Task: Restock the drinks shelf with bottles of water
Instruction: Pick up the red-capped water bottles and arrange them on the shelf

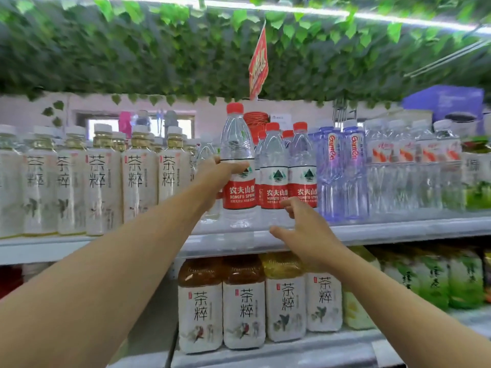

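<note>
My left hand (216, 179) grips a clear water bottle (237, 160) with a red cap and red label, held upright at the front of the upper shelf (398, 229). Right of it stand several matching water bottles (274, 171) on that shelf. My right hand (305, 229) reaches toward their lower parts with fingers spread and relaxed, fingertips at the label of one bottle; it holds nothing.
White-labelled tea bottles (98, 181) fill the shelf's left side. Blue-tinted water bottles (342, 168) and other clear bottles (414, 166) stand to the right. More tea bottles (244, 304) line the lower shelf. Green leaves (186, 49) and a red sign (258, 62) hang overhead.
</note>
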{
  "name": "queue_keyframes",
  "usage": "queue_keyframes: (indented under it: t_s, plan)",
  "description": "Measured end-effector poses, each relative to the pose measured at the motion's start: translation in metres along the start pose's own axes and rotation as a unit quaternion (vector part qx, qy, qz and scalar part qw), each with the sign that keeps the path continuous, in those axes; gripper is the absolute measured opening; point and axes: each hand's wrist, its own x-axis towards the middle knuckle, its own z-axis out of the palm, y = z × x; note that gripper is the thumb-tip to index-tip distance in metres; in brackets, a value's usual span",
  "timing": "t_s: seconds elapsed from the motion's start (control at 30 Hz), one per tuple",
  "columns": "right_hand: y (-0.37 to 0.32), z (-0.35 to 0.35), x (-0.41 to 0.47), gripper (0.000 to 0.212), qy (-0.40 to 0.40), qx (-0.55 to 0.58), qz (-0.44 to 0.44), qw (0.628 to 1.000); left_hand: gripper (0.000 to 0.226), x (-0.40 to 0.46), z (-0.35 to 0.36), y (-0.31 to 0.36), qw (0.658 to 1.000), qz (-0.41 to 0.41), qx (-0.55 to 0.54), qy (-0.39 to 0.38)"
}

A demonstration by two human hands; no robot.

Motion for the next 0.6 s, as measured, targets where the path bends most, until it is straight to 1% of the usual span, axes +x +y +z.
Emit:
queue_keyframes:
  t_s: [0.1,0.23,0.37,0.6]
  plan:
    - [0.004,0.003,0.008,0.059,0.007,0.011,-0.011,1.000,0.028,0.013,0.005,-0.007,1.000,0.002,0.000,0.005]
    - [0.019,0.004,0.020,0.062,0.003,0.012,-0.018,1.000,0.034,0.030,0.014,-0.015,1.000,0.000,-0.006,0.020]
    - [0.030,0.004,0.026,0.065,-0.001,0.022,-0.024,0.999,0.037,0.039,0.020,-0.025,1.000,0.000,0.003,0.019]
    - [0.033,0.001,0.027,0.056,-0.001,0.025,-0.044,0.999,0.040,0.047,0.020,-0.033,1.000,0.002,0.030,0.009]
